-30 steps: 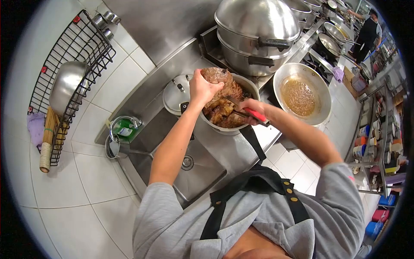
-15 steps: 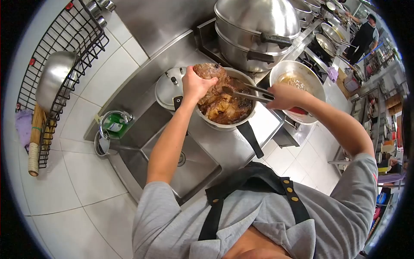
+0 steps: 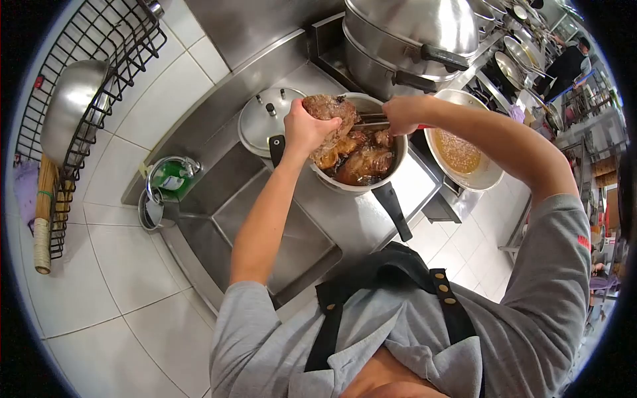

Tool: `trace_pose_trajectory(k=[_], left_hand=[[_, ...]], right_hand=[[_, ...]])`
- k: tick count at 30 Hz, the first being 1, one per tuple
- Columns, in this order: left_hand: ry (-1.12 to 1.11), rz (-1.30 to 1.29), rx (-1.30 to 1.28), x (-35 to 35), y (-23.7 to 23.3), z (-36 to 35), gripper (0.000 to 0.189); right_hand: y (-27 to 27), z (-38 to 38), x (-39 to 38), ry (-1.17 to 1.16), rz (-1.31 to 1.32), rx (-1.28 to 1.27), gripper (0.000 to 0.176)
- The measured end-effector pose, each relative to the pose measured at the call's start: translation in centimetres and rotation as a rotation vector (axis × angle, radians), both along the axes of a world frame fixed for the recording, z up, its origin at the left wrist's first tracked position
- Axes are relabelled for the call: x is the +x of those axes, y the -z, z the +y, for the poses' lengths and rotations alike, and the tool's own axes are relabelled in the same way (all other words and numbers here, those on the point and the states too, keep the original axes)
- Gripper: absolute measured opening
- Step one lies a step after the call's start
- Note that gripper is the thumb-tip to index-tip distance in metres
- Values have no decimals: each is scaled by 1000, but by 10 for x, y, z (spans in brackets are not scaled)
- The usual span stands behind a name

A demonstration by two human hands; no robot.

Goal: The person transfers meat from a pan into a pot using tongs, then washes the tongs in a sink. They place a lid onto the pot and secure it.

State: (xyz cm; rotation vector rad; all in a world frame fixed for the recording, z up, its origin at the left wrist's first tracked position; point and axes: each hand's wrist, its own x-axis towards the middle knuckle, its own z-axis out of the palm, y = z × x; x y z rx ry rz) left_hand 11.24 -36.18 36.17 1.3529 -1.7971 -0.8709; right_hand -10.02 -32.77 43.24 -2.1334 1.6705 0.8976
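Note:
My left hand (image 3: 305, 132) grips a big browned chunk of meat (image 3: 326, 109), tilted over the left side of a metal pot (image 3: 401, 159). More dark cooked meat (image 3: 365, 162) lies in brown liquid inside that pot, whose black handle (image 3: 393, 211) points toward me. In my right hand (image 3: 405, 114) is a pair of metal tongs (image 3: 371, 121), closed around by my fingers above the pot's far rim. The tips of the tongs are beside the held chunk; whether they touch it is hard to tell.
A pot lid (image 3: 255, 126) lies left of the pot, by the sink (image 3: 292, 239). A large steamer (image 3: 391, 60) stands behind. At right is a pan with golden liquid (image 3: 461, 152). A wire rack (image 3: 73, 126) hangs left; a person (image 3: 567, 69) stands far off.
My right hand has moved up and away with the tongs, from the pot's right side to its far rim. My left hand still holds the meat, and more of the pot's contents shows.

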Motion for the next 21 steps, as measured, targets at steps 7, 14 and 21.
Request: trace_pose_trajectory(k=[7,14,21], left_hand=[[-53,-5,27,5,2,-6,60],[136,387,495,-5,28,-22,43],[54,445,885,-56,52,-23,42]], right_hand=[[-51,19,-29,80,4,-58,47],[-60,99,-52,162,-26,3,54],[-49,159,-74,298,-241,-125,44]])
